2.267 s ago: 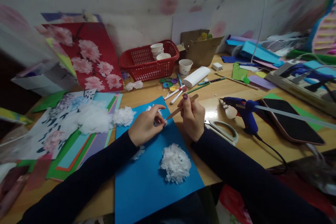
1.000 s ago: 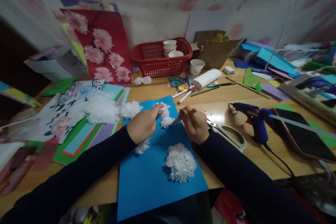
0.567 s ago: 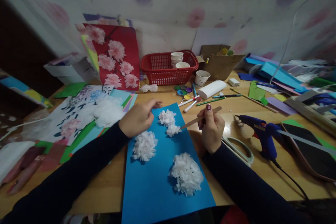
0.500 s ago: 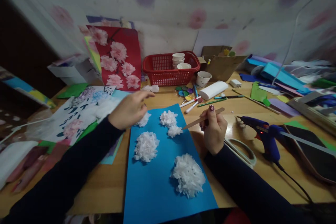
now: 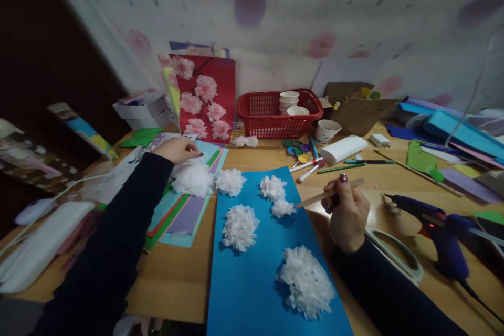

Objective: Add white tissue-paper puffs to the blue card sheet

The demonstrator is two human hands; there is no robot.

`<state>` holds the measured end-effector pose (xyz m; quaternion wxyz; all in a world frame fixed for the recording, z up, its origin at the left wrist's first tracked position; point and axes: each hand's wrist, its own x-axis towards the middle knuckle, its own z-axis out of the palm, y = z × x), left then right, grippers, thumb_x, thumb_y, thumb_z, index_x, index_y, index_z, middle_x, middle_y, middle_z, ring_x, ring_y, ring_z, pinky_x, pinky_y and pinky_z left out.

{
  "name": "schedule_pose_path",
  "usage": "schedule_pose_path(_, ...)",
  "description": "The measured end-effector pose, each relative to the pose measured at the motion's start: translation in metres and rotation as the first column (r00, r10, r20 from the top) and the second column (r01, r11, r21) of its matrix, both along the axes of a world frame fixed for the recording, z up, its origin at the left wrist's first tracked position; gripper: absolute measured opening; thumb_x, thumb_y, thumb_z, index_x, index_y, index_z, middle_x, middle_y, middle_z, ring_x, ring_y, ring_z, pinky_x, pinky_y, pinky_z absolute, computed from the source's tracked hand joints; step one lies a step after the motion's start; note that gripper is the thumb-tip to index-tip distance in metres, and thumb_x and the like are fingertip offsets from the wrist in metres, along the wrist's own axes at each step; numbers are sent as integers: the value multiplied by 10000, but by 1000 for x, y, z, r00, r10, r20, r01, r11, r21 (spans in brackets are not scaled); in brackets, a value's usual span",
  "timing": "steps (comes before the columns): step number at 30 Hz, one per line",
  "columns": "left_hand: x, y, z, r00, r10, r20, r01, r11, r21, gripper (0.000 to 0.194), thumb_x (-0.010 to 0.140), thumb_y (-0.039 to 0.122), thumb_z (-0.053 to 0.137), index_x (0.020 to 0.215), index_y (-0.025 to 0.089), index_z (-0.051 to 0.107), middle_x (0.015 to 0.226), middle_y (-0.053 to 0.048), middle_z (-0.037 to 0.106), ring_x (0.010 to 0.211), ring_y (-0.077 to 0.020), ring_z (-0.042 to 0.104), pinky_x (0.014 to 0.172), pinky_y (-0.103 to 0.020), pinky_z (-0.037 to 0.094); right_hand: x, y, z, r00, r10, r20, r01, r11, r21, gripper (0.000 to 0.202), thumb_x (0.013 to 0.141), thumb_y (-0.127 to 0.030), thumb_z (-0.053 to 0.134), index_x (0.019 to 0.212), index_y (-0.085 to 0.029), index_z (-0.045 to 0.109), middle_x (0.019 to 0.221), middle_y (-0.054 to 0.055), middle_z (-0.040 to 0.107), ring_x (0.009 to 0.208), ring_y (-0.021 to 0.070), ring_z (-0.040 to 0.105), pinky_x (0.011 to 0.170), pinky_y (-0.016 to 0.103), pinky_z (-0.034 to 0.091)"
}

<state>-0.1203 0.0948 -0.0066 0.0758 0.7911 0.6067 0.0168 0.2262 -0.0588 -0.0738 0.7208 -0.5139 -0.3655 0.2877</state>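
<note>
My right hand (image 5: 348,212) grips a flat wooden craft stick (image 5: 313,199). The stick's pointed tip is at a small white tissue-paper tuft (image 5: 283,208) on a blue paper sheet (image 5: 252,283). Several white tissue flowers, such as the large one (image 5: 305,282) near the front, sit on that sheet. To the left, my left hand (image 5: 177,150) is over a pile of white tissue pieces (image 5: 193,177), its fingers bent together. Whatever may be between those fingertips is hidden. Coloured paper sheets (image 5: 189,218) lie under the pile.
At the right lie a blue glue gun (image 5: 437,226) with a red light and scissors (image 5: 397,254). Behind the blue sheet stand a red basket (image 5: 263,128) with paper cups, another cup (image 5: 327,131), a white roll (image 5: 344,149), and a red picture of blossoms (image 5: 228,76).
My left hand has moved left from above the blue sheet to the tissue pile. The view has turned left. My right hand still holds the stick at the small tuft.
</note>
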Motion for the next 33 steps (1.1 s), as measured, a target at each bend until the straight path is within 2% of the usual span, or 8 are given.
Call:
schedule_pose_path(3,10,5,-16,997,-81,2,81,993,-86,228,634,407,626,686,206,720,710,-32,706,698,-194,615,609,-229,399,1,0,0,1000,1,0,-1,1000,11,389,831,-483,562,619,-157,560,383,-69,401,332,60,349,345,208,245)
schedule_pose_path(5,12,6,-19,997,-76,21,77,994,-78,203,611,385,637,656,202,710,698,-36,705,688,-197,619,609,-233,406,2,0,0,1000,0,-5,0,1000,18,378,834,-473,562,623,-158,561,389,-66,409,335,61,355,345,208,248)
schedule_pose_path(10,9,5,-7,987,-70,141,70,998,6,330,682,415,541,796,170,731,849,-66,724,815,-216,636,719,-245,429,1,-1,1,1000,8,-2,-8,1000,24,377,835,-469,558,618,-161,555,396,-67,408,337,59,352,346,207,248)
schedule_pose_path(14,8,4,-2,971,2,237,13,998,-60,273,628,366,579,744,168,727,766,-47,728,774,-215,639,689,-239,435,1,-1,1,1000,22,2,-22,1000,21,376,834,-470,560,618,-162,558,393,-65,406,342,64,350,351,212,251)
schedule_pose_path(18,8,3,-3,966,45,255,-8,989,-145,295,616,383,600,795,171,701,684,-20,711,702,-200,646,624,-227,448,1,-1,1,999,35,2,-35,999,14,389,826,-487,564,614,-160,561,380,-66,398,335,64,339,350,218,231)
schedule_pose_path(24,6,1,-8,963,113,246,-57,973,-225,194,622,357,577,728,196,592,539,0,653,613,-201,663,570,-229,459,-2,-2,3,998,51,29,-51,999,4,402,824,-499,562,612,-158,563,379,-65,398,342,66,345,363,220,239)
schedule_pose_path(28,5,1,-11,962,121,246,-68,975,-211,167,648,336,517,730,203,576,556,5,654,611,-194,670,591,-228,471,-2,-2,3,998,46,43,-47,999,10,398,829,-491,560,610,-158,561,381,-65,399,339,67,346,365,224,238)
schedule_pose_path(33,2,6,-7,971,85,224,-59,991,-123,200,661,342,494,648,193,628,664,-24,696,738,-214,668,674,-238,472,-3,-3,4,997,60,43,-60,998,5,388,839,-480,551,613,-164,557,382,-64,403,338,70,341,365,227,234)
